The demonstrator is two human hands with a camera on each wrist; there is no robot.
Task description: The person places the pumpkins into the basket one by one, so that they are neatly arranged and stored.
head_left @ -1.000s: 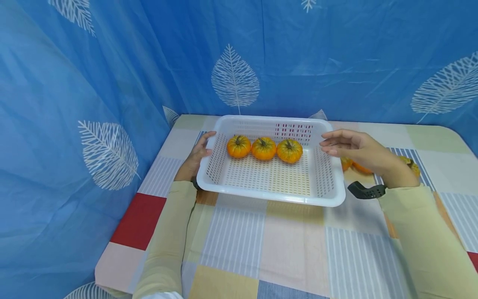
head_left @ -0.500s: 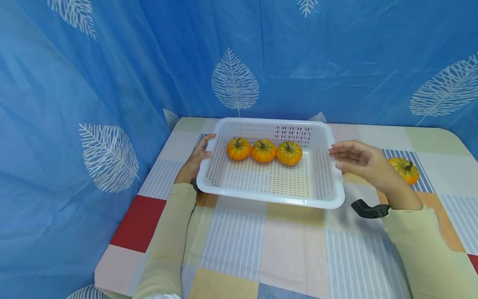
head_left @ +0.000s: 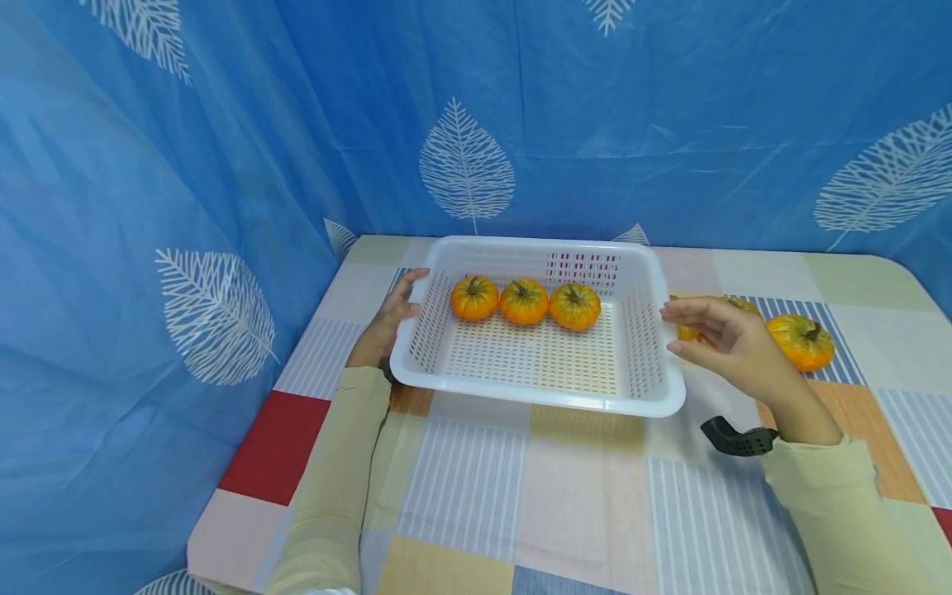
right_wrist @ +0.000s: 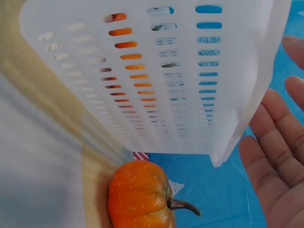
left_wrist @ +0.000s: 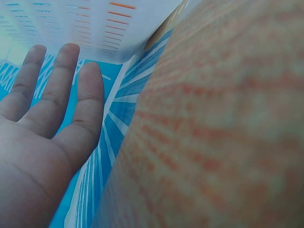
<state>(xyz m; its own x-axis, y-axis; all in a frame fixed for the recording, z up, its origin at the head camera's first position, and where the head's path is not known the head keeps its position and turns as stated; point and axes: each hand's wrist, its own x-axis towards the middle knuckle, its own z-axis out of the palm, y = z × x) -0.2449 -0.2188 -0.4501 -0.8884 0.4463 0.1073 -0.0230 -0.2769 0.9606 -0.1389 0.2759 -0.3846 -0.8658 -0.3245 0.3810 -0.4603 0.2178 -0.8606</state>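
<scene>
A white slotted plastic basket (head_left: 476, 395) stands on the table with three small orange-yellow pumpkins (head_left: 524, 302) in a row inside. At its left rim is my left hand (head_left: 387, 324); the left wrist view shows its fingers (left_wrist: 57, 90) straight beside the slotted wall, and I cannot tell whether they touch it. My right hand (head_left: 732, 347) is just off the right rim, fingers loosely bent and holding nothing. Behind it lie more pumpkins, one in plain sight (head_left: 802, 342), others partly hidden. In the right wrist view, an orange pumpkin (right_wrist: 140, 194) sits near the basket's outer wall.
A checked, striped cloth (head_left: 580, 496) covers the table. Blue curtain (head_left: 632, 124) with white leaf prints hangs behind the table and along its left side. A black wrist strap (head_left: 736, 438) is on the right wrist.
My right hand has drawn back from over the basket's right rim, moving right and slightly nearer me. A pumpkin behind it now shows fully. Left hand and basket keep their place.
</scene>
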